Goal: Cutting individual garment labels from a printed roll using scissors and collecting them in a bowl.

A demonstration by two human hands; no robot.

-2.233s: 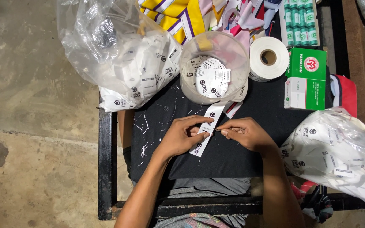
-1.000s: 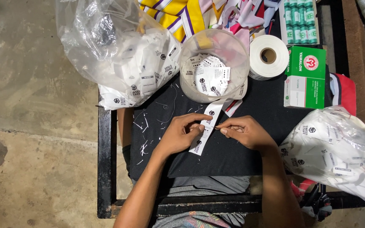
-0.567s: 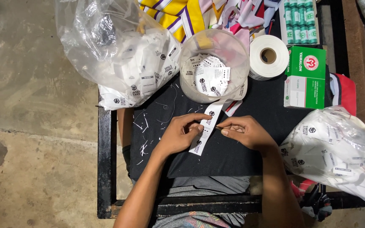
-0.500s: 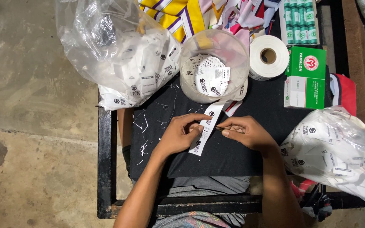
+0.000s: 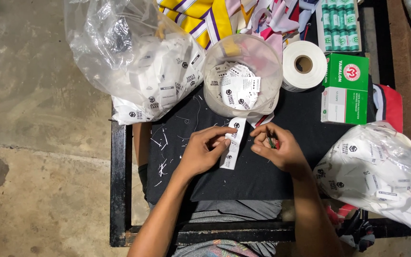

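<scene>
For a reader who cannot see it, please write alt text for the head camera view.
Seen from above, a left hand holds a strip of white labels over a black cloth, while the right hand pinches a small tool beside it. A clear tub and two plastic bags of labels surround them.

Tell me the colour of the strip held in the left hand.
White with small black print, the strip shows in the head view, in the left hand.

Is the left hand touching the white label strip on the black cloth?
Touching. The head view shows the left hand with its fingers pressed against the edge of the white label strip, no gap between them, on the black cloth.
</scene>
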